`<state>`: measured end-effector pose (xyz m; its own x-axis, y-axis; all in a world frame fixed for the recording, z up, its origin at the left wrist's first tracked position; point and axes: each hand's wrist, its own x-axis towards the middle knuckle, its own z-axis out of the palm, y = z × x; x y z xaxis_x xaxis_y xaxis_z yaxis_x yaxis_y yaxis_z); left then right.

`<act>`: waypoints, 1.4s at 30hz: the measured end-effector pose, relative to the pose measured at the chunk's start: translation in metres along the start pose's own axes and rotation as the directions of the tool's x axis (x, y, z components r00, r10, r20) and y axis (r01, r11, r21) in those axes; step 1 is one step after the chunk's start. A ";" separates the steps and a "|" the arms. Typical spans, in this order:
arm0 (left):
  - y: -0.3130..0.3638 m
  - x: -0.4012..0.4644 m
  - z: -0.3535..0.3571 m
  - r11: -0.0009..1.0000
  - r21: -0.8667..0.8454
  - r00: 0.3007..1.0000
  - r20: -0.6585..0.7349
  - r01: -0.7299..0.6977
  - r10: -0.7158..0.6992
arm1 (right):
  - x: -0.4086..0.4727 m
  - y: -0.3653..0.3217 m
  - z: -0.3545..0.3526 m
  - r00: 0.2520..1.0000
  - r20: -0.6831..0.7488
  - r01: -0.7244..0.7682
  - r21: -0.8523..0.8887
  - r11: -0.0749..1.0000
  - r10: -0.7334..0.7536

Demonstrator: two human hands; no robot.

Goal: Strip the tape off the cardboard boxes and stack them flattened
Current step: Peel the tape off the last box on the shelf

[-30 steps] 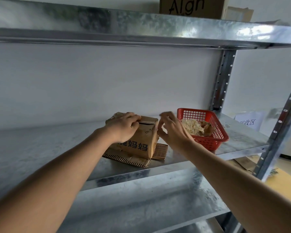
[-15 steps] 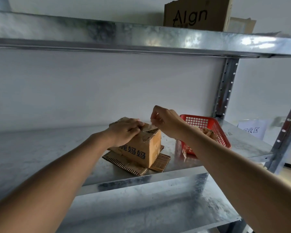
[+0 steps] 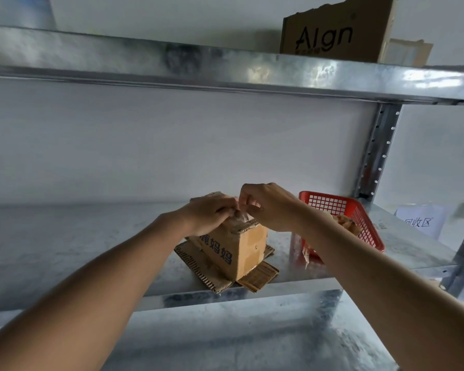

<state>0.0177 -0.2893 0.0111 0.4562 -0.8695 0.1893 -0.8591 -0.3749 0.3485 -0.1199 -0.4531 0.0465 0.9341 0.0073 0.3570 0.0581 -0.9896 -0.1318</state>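
Since half a second ago the right hand (image 3: 272,207) has dropped from above the box and drawn in against the left hand (image 3: 208,214), so both now meet over the top of the small cardboard box (image 3: 241,249). That box is brown corrugated board, roughly cubic, worn at its edges, with dark blue printed characters on the side facing the camera and paler patches on the adjoining side. Its bottom flaps are splayed out flat on the shelf (image 3: 78,250), showing ribbed corrugated edges. A crinkled, glossy strip of clear tape (image 3: 241,218) lies across the top flap. The left hand rests on the box's top with fingers curled over the near edge, pressing it down; the right hand's thumb and forefinger are pinched together at the tape, just beside the left fingertips. The box stands on the middle galvanised steel shelf, directly beneath both hands, with dull, mottled metal all round it. Just right of the box, partly behind the right forearm, sits a red plastic basket (image 3: 359,218) with a lattice wall, holding crumpled brownish scraps. On the upper shelf (image 3: 225,65) stands a larger brown carton (image 3: 335,33) printed in black letters. A white paper sign (image 3: 419,220) lies at the far right.
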 end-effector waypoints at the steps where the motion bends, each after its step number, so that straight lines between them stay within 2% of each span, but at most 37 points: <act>1: 0.001 0.000 0.000 1.000 -0.013 1.000 0.004 -0.001 0.001 | 0.000 -0.002 0.000 1.000 0.009 0.015 -0.014 1.000 -0.015; 6: 0.000 -0.003 0.001 0.999 -0.031 1.000 -0.021 -0.005 0.004 | 0.002 -0.007 -0.002 0.999 -0.005 -0.033 0.019 0.999 0.033; 11: 0.006 -0.005 -0.005 0.999 -0.038 1.000 -0.013 -0.013 0.012 | -0.010 -0.013 -0.001 0.995 0.009 0.096 -0.086 0.992 -0.095; 13: 0.003 -0.004 -0.003 1.000 -0.023 1.000 -0.004 -0.005 0.005 | -0.014 -0.011 0.001 0.995 -0.029 0.095 -0.051 0.994 -0.096; 16: 0.002 -0.002 -0.002 0.998 -0.046 0.999 -0.029 -0.038 0.036 | -0.016 0.000 0.002 0.991 -0.117 -0.038 0.180 0.983 0.060; 19: 0.002 -0.001 -0.005 0.990 -0.124 0.997 -0.036 -0.073 0.069 | -0.021 0.014 0.005 0.967 -0.081 -0.179 0.467 0.866 0.244; 20: 0.001 0.000 -0.006 0.994 -0.086 0.997 -0.021 -0.070 0.069 | -0.023 0.017 0.007 0.962 -0.055 -0.201 0.523 0.828 0.268; 22: 0.002 0.002 -0.006 0.999 0.034 0.999 -0.043 -0.008 0.009 | -0.023 0.019 0.011 0.953 -0.033 -0.225 0.584 0.780 0.301; 23: 0.003 0.003 -0.007 0.996 0.055 0.995 -0.080 0.068 -0.063 | -0.022 0.019 0.012 0.949 -0.050 -0.226 0.582 0.781 0.313; 26: 0.009 0.009 -0.008 0.944 -0.099 0.923 -0.199 0.315 -0.329 | -0.016 0.014 0.010 0.938 -0.076 -0.233 0.582 0.779 0.338; 29: 0.015 0.008 -0.012 0.934 -0.001 0.921 -0.168 0.356 -0.351 | -0.010 0.008 0.012 0.928 -0.052 -0.266 0.602 0.753 0.369; 33: 0.017 -0.008 -0.015 0.944 -0.131 0.897 -0.294 0.304 -0.330 | -0.003 -0.003 0.018 0.898 -0.015 -0.320 0.662 0.677 0.440; 35: 0.020 -0.015 -0.016 0.922 -0.239 0.899 -0.247 0.304 -0.361 | 0.001 -0.010 0.023 0.881 0.038 -0.338 0.748 0.571 0.472; 37: 0.023 -0.019 -0.017 0.888 -0.344 0.924 -0.119 0.304 -0.363 | 0.005 -0.018 0.028 0.867 0.108 -0.366 0.802 0.473 0.487; 38: 0.023 -0.021 -0.018 0.875 -0.370 0.932 -0.059 0.312 -0.358 | 0.006 -0.022 0.031 0.862 0.126 -0.379 0.804 0.459 0.490; 40: 0.020 -0.024 -0.020 0.869 -0.355 0.935 0.036 0.343 -0.354 | 0.009 -0.026 0.035 0.859 0.131 -0.376 0.818 0.435 0.496; 42: 0.015 -0.028 -0.019 0.887 -0.310 0.939 0.073 0.342 -0.336 | 0.012 -0.028 0.037 0.856 0.139 -0.362 0.848 0.386 0.498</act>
<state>-0.0036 -0.2646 0.0286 0.7003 -0.7138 -0.0061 -0.5343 -0.5298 0.6587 -0.0977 -0.4198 0.0198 0.8773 -0.4667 0.1117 -0.0169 -0.2627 -0.9647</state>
